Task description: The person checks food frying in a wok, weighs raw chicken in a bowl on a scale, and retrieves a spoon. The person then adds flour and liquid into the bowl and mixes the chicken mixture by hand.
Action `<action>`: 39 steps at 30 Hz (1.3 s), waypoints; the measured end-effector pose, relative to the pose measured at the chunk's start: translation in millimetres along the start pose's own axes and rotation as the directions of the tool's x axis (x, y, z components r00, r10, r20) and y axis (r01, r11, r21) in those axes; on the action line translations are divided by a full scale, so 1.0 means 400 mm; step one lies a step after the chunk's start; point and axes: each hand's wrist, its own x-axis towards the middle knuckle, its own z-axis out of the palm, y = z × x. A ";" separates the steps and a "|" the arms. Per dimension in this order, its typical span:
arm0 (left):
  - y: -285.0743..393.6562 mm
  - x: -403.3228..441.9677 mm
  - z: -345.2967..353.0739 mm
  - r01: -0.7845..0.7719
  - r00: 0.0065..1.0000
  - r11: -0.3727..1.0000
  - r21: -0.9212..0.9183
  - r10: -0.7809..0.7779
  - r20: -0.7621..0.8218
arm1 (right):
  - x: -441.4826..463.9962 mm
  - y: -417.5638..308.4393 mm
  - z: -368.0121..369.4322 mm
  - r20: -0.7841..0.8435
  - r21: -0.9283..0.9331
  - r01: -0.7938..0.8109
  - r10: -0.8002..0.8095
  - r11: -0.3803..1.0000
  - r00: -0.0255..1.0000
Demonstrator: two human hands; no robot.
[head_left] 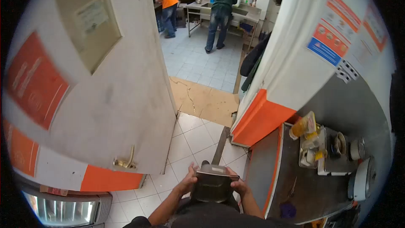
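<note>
- Metal pan (212,190) sits between the fingers of the left hand (188,181) and right hand (239,185), part-curled on its opposite sides.
- Uneven grip could tip it; drifting left of the fingers could knock it against the door (126,101).
- Both forearms reach forward, converging slightly.

The container (212,188) is dark grey, the door (122,101) off-white, the wall band (258,116) orange, the floor tiles (196,136) white.
</note>
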 end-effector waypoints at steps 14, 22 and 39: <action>0.545 0.595 -0.156 -0.223 0.967 0.974 -0.039 0.226 0.120 | 0.731 -0.477 -0.276 0.029 -0.203 -0.171 0.181 0.964 0.983; 0.820 1.036 -0.324 -0.123 0.968 0.990 -0.066 0.135 0.213 | 1.089 -0.687 -0.498 -0.027 -0.317 -0.130 0.128 0.939 0.991; 1.347 1.938 -0.490 0.064 0.878 0.986 0.155 -0.130 0.461 | 1.701 -1.075 -1.048 -0.095 -0.783 0.040 -0.182 0.621 0.979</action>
